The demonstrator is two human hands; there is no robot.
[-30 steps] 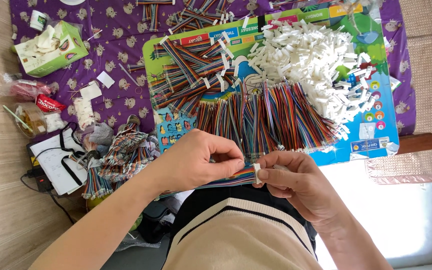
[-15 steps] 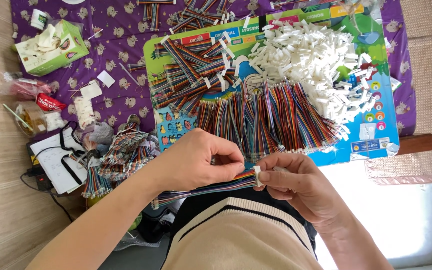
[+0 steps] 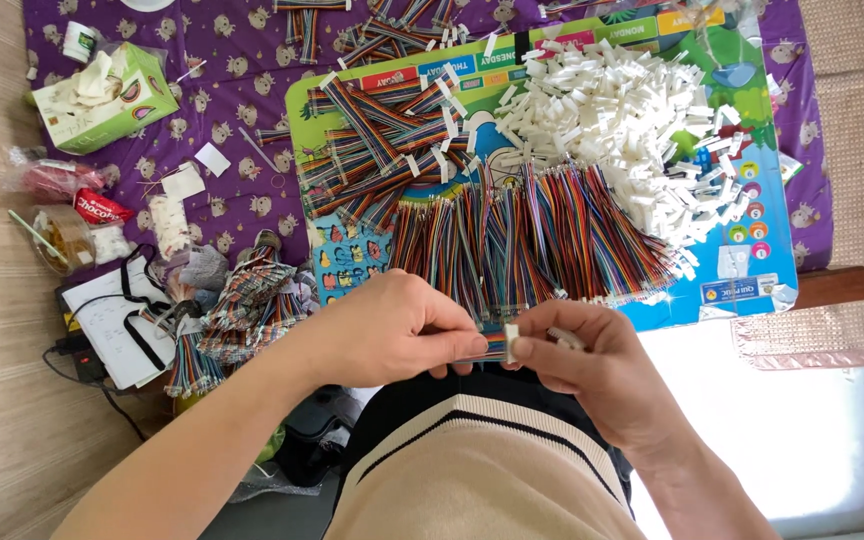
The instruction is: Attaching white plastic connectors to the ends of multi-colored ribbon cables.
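Observation:
My left hand (image 3: pixel 392 330) pinches the end of a flat rainbow-coloured ribbon cable (image 3: pixel 492 350) just above my lap. My right hand (image 3: pixel 592 365) holds a small white plastic connector (image 3: pixel 511 336) against that cable end, thumb and forefinger closed on it. The two hands meet fingertip to fingertip at the near edge of a colourful board (image 3: pixel 742 270). Right beyond them lies a fan of loose rainbow cables (image 3: pixel 532 235).
A heap of white connectors (image 3: pixel 622 120) covers the board's far right. Finished cables (image 3: pixel 382 120) are piled at its far left. A green tissue box (image 3: pixel 102 95), snack wrappers (image 3: pixel 97 210), a notepad (image 3: pixel 112 320) and a cable bundle (image 3: pixel 242 305) lie on the purple cloth at left.
The hands have drawn closer together, and the white connector now sits against the cable end. Everything on the board stays as it was.

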